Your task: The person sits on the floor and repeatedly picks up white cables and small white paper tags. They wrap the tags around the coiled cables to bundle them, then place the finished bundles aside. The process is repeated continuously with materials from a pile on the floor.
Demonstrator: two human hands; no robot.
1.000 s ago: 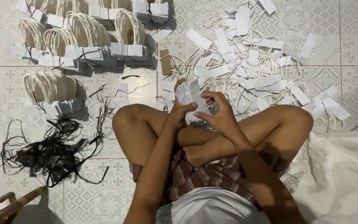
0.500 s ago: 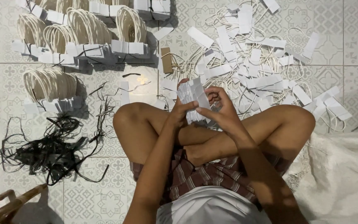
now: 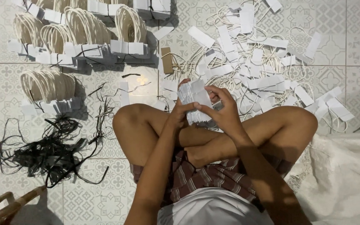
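Head view is looking down on a tiled floor (image 3: 355, 37), and the big loose heap of white tags (image 3: 263, 75) on cream cords is sprawling just beyond the knees; a careless knee could be scattering it. The tied bundles (image 3: 80, 37) are sitting well apart, upper left, partly cut off at the frame's top. The black ties (image 3: 46, 152) are tangling beside the left knee, likely to snag. Both hands are holding a stack of tags (image 3: 194, 100) above the crossed legs: left hand (image 3: 179, 118) gripping underneath, right hand (image 3: 223, 110) pinching the top. A loose grip could be spilling the stack; its lower edge is hidden behind fingers.
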